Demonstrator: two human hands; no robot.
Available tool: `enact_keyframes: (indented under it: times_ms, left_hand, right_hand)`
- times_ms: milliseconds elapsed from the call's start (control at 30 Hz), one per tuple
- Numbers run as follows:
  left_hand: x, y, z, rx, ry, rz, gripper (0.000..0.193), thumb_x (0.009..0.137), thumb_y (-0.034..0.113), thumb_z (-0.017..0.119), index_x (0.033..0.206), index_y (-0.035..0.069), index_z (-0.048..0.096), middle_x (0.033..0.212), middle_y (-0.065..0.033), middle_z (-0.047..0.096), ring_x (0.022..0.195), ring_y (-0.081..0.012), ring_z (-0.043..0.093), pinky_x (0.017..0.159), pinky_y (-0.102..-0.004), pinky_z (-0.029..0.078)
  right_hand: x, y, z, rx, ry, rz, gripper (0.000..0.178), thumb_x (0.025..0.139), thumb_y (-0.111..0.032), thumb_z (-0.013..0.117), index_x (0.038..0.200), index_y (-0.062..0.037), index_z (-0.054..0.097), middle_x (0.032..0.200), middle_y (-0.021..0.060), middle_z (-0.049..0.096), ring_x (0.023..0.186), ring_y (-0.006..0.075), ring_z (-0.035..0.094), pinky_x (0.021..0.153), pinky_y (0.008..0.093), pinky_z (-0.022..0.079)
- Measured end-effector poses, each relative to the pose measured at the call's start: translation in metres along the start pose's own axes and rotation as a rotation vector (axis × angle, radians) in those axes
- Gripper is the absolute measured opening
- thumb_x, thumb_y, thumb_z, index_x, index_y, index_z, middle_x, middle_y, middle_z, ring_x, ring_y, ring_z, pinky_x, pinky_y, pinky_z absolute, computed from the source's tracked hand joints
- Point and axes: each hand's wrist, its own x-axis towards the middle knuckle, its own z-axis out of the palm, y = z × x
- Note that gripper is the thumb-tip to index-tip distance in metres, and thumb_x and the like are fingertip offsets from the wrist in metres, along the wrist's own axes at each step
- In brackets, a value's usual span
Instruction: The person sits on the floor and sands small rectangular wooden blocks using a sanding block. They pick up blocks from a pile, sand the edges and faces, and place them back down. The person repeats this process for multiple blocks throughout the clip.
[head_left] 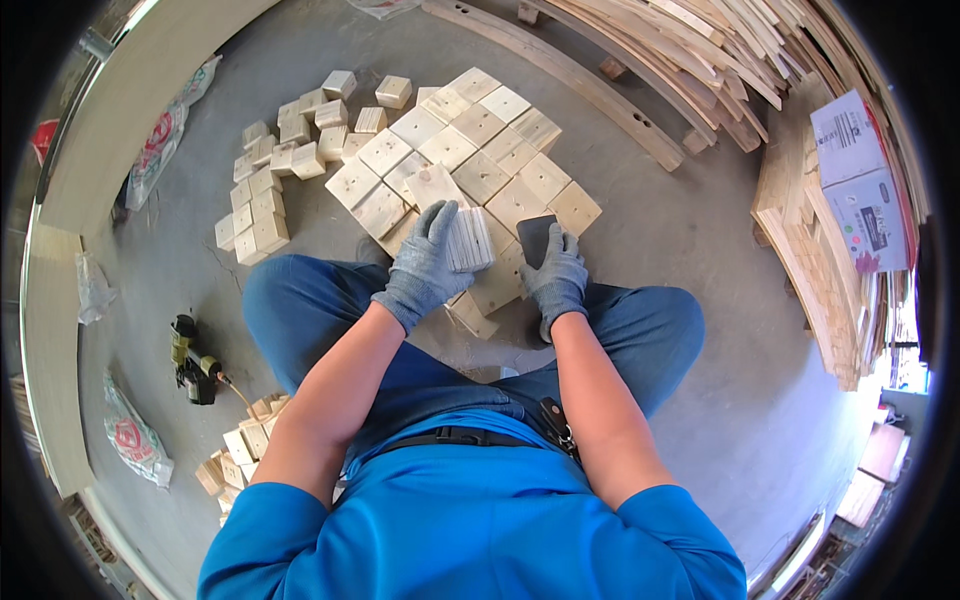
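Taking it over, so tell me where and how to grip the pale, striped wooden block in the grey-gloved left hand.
Probably grip the striped wooden block by its right edge, coming from the right: the left hand covers its left side, but that edge stands clear.

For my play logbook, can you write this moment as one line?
left hand: holds pale ridged block | right hand: holds dark flat object | ahead: wooden blocks | floor, left: dark tool

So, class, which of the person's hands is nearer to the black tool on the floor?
Left. The left hand is ahead of the tool and to its right; the right hand is farther off to the right.
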Motion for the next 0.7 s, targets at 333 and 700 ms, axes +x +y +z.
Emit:
enact_keyframes:
  times_ms: [333,700]
  left_hand:
    - [-0.01,-0.044,0.007,-0.096,-0.087,-0.226,0.145,0.058,0.044,0.104,0.169,-0.002,0.021,0.163,-0.0317,0.041,0.153,-0.0433,0.043,0.128,-0.0433,0.038]
    - [-0.002,-0.069,0.057,-0.54,-0.05,-0.18,0.147,0.059,0.027,0.107,0.171,-0.001,0.017,0.165,-0.0191,0.043,0.151,-0.0278,0.045,0.128,-0.0381,0.037]
  right_hand:
    - [0.002,-0.003,-0.001,0.18,0.052,-0.029,0.104,0.08,-0.036,0.091,0.166,-0.0099,0.039,0.158,0.0257,0.05,0.14,0.0465,0.054,0.117,0.0522,0.047]
    - [-0.064,-0.038,-0.047,0.269,0.164,-0.457,0.088,0.081,-0.032,0.09,0.158,-0.0091,0.054,0.159,0.0324,0.047,0.14,0.0504,0.052,0.118,0.0546,0.044]
